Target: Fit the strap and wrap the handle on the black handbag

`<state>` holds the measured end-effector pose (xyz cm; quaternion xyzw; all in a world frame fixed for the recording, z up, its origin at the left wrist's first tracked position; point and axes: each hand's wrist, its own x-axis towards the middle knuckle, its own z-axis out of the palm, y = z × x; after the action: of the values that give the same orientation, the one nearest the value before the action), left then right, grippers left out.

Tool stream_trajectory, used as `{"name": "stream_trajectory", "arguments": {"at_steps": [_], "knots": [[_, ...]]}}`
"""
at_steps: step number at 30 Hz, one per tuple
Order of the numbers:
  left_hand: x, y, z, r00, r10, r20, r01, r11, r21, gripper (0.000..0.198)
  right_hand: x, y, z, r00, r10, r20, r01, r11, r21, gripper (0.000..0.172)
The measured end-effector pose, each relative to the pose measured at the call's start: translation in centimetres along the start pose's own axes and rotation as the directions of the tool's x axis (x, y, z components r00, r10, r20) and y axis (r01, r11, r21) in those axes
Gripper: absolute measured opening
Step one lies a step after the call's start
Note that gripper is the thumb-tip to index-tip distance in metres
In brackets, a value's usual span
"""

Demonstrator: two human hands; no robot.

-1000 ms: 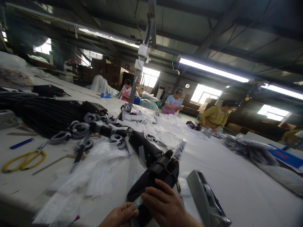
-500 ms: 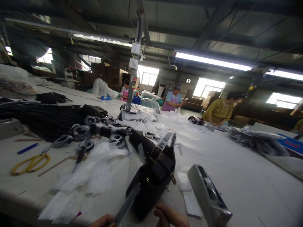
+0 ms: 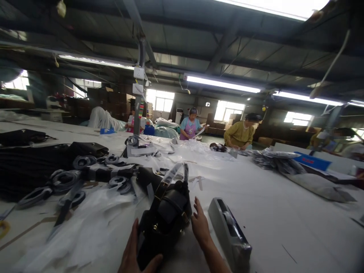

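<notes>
A black handbag (image 3: 163, 223) with gold-coloured hardware stands on the white table in front of me, its top handle (image 3: 174, 172) partly wrapped in translucent film. My left hand (image 3: 135, 252) is around the bag's near left end, fingers along the side and thumb across the front. To the right of the bag is my right hand (image 3: 200, 223), fingers stretched out and apart, close to the bag's side with nothing in it. A grey tape dispenser (image 3: 230, 235) sits just right of that hand.
White film strips (image 3: 82, 223) spread over the table at left. Behind them lie rolled grey-and-black straps (image 3: 64, 180) and another black bag (image 3: 88, 149). Bagged goods (image 3: 273, 159) and a blue box (image 3: 313, 161) are at far right. Co-workers (image 3: 240, 132) stand across the table.
My left hand has left the film-wrapped strap and moved onto the bag's side. The right hand has moved up beside the bag and opened. The camera view has turned right.
</notes>
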<state>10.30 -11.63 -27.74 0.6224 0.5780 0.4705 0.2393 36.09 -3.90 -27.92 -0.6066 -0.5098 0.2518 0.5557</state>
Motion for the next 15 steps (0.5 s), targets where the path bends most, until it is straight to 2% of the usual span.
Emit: {"name": "stream_trajectory", "arguments": {"at_steps": [3,6,10,15], "knots": [[2.1,-0.2,0.5,0.999,-0.037,0.033,0.038,0.999,-0.039,0.096,2.2,0.6,0.4,0.998,-0.009,0.061,0.008,1.0,0.018,0.08],[4.6,-1.8,-1.2,0.994,-0.06,0.086,0.066,0.995,-0.069,0.089,2.5,0.7,-0.2,0.994,-0.026,0.106,0.022,0.999,0.042,0.076],[8.2,-3.2,-3.7,0.986,-0.075,0.152,0.086,0.994,-0.063,0.094,2.0,0.9,-1.7,0.986,-0.031,0.163,0.015,0.995,0.101,0.073],[10.5,-2.7,-4.4,0.975,-0.119,0.186,0.137,0.987,-0.089,0.072,2.7,1.0,-2.1,0.968,-0.018,0.252,-0.04,0.974,0.224,0.079]]}}
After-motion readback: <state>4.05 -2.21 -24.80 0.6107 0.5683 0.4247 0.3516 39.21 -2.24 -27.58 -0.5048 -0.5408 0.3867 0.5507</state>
